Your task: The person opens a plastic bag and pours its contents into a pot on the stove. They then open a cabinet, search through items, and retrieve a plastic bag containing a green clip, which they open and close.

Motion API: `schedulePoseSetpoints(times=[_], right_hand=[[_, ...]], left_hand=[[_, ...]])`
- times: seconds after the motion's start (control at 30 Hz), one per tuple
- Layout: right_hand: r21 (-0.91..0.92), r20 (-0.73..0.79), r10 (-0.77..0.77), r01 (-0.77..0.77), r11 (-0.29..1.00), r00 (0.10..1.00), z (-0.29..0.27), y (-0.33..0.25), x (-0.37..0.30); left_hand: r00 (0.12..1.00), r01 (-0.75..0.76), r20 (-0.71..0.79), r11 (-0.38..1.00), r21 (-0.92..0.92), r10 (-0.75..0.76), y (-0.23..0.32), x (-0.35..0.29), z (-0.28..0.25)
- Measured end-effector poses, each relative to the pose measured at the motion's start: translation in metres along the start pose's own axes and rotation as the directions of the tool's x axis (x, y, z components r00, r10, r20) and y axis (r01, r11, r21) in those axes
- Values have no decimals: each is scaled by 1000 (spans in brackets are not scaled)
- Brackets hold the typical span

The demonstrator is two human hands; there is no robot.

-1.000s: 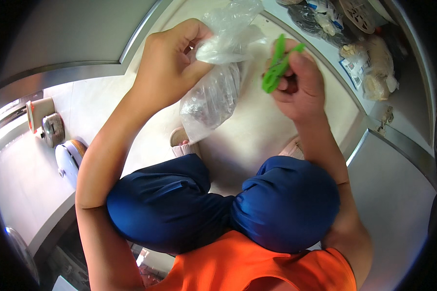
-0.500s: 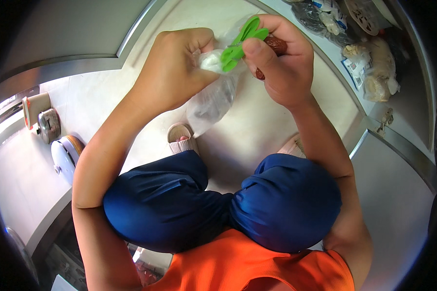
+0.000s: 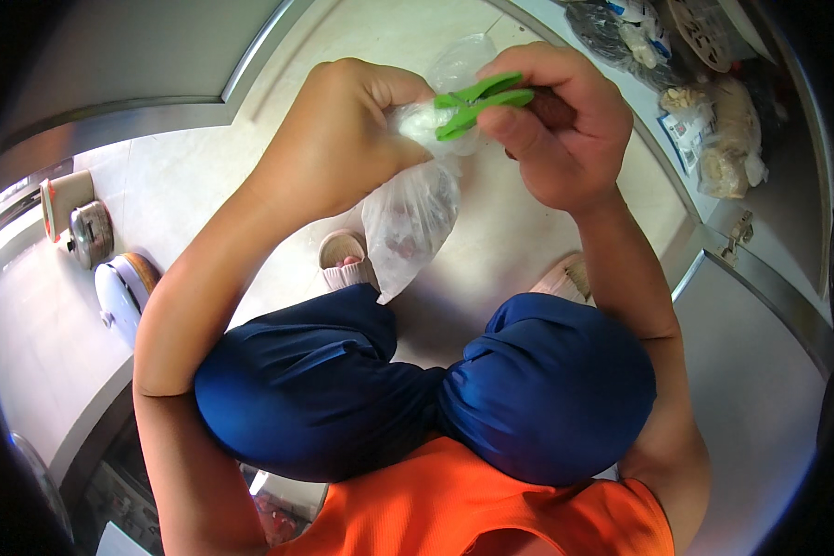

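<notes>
My left hand (image 3: 343, 139) grips the gathered neck of a clear plastic bag (image 3: 410, 227) that hangs down above my knees, with dark reddish contents inside. My right hand (image 3: 551, 130) holds a green clothes peg (image 3: 477, 97) whose jaws sit on the bunched neck of the bag, right beside my left fingers. A dark brown item is tucked in my right palm behind the peg. Both hands are raised in front of me and touch at the bag's neck.
My blue-trousered knees (image 3: 417, 389) and two slippered feet (image 3: 347, 264) are below on a pale tiled floor. A metal doorframe runs at upper left and at right. Bags and packets (image 3: 713, 120) lie at upper right. Small appliances (image 3: 93, 236) stand at left.
My right hand brought the green peg leftwards onto the bag's neck. The bag's loose top has been gathered into my left fist, and both hands have come together.
</notes>
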State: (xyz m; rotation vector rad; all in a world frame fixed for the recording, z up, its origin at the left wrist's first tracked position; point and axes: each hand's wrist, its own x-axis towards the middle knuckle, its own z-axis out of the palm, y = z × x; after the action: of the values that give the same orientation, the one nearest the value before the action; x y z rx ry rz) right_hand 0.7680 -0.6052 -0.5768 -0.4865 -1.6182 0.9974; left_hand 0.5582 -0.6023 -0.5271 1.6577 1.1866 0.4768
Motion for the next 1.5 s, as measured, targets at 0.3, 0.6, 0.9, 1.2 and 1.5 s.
schedulePoseSetpoints(times=[0.3,0.6,0.9,1.2,1.5], right_hand=[[301,4,243,-233,925,970,-3,-3,-1],[-48,63,62,-60,997,996,2,-3,-3],[-292,92,104,-73,954,990,-21,-18,-2],[-269,193,130,-75,960,973,-27,-35,3],[-515,78,235,-163,842,969,-20,-32,-2]], left_hand=[[996,-44,-67,961,273,65,9,-3,1],[983,176,83,974,-140,-165,1,-5,-7],[999,-31,-17,997,-74,30,-4,-5,0],[859,-443,-39,779,443,511,1,3,-4],[975,-200,-69,967,160,213,-1,-8,3]])
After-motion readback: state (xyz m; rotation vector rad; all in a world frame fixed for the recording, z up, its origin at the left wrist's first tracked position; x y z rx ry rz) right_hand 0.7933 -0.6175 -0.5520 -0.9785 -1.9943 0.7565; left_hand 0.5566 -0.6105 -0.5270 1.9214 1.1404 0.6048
